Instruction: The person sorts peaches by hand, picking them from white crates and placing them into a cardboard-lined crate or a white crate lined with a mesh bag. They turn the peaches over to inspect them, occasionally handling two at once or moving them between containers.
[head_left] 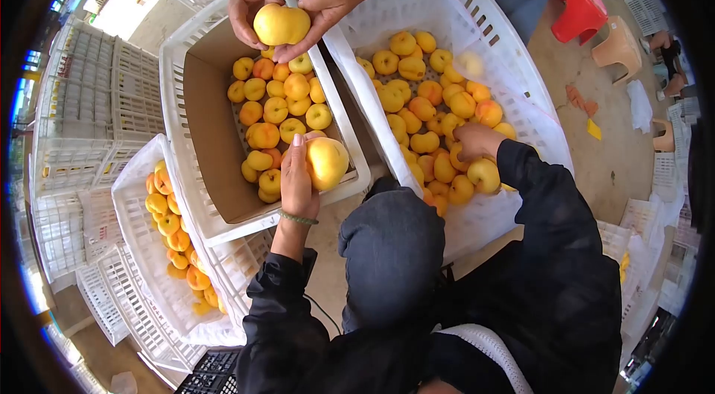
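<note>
My left hand (299,182), with a green bracelet at the wrist, is closed around a large yellow peach (328,163) above the near edge of a white crate (173,122) lined with brown cardboard. Yellow and orange peaches lie inside that crate. At the right, my right hand (477,142) reaches down among the peaches in a second white crate (536,89) with a thin white liner. Its fingertips are partly hidden between the fruit, so its grip cannot be made out. A large peach (484,175) lies just below its wrist.
Opposite, a co-worker's hands (328,10) hold a yellow peach (281,24) over the cardboard-lined crate. A third crate of peaches (130,197) stands at the lower left, near stacked white crates (97,103). A dark hood (391,252) fills the lower middle. Red stool (579,7) at upper right.
</note>
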### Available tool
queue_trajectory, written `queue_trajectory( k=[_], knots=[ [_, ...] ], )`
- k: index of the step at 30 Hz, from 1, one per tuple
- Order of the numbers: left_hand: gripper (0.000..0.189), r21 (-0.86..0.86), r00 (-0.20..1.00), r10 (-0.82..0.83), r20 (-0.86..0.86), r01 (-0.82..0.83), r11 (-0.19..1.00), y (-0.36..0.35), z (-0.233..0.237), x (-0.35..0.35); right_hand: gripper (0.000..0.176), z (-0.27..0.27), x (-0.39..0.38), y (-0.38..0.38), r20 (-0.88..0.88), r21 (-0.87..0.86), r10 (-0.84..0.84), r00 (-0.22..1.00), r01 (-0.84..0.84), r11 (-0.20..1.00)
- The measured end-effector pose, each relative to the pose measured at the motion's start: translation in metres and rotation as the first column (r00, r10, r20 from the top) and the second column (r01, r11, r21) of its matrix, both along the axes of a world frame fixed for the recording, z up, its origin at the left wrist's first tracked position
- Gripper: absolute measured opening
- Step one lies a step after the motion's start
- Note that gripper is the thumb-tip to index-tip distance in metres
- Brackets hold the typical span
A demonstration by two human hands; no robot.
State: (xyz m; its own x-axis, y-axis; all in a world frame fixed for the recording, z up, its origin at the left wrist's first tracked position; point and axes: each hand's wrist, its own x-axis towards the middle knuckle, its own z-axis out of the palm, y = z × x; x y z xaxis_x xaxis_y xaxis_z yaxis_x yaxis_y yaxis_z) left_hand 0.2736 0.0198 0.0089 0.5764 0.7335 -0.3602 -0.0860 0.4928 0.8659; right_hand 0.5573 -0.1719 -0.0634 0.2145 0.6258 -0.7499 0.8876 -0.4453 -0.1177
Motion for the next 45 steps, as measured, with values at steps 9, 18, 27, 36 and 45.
queue_trajectory(
  k=[9, 18, 27, 36, 45],
  knots=[
    [0.037, -0.021, 1.000, 0.003, 0.023, -0.003, 1.000, 0.001, 0.000, -0.001, 0.068, -0.004, 0.013, -0.013, -0.101, 0.165, -0.052, 0.993, 0.068, 0.984],
    [0.027, -0.371, 0.958, -0.136, 0.251, 0.225, 0.901, 0.023, -0.003, -0.008, 0.064, 0.117, 0.000, 0.016, -0.944, -0.147, -0.320, 0.084, 0.759, 0.634],
    [0.042, -0.020, 0.917, -0.371, 0.145, 0.378, 0.926, 0.011, 0.056, -0.001, 0.048, 0.171, -0.093, 0.059, -0.993, -0.095, -0.004, -0.114, 0.807, 0.583],
    [0.066, -0.076, 0.868, -0.453, 0.205, 0.475, 0.876, -0.004, 0.061, 0.004, 0.053, 0.170, -0.119, 0.082, -0.933, 0.253, -0.073, 0.351, 0.789, 0.560],
    [0.059, -0.199, 0.913, -0.349, 0.214, 0.390, 0.899, 0.025, 0.063, -0.010, 0.049, 0.190, -0.091, 0.063, -0.917, 0.261, -0.111, 0.382, 0.788, 0.557]
  ],
)
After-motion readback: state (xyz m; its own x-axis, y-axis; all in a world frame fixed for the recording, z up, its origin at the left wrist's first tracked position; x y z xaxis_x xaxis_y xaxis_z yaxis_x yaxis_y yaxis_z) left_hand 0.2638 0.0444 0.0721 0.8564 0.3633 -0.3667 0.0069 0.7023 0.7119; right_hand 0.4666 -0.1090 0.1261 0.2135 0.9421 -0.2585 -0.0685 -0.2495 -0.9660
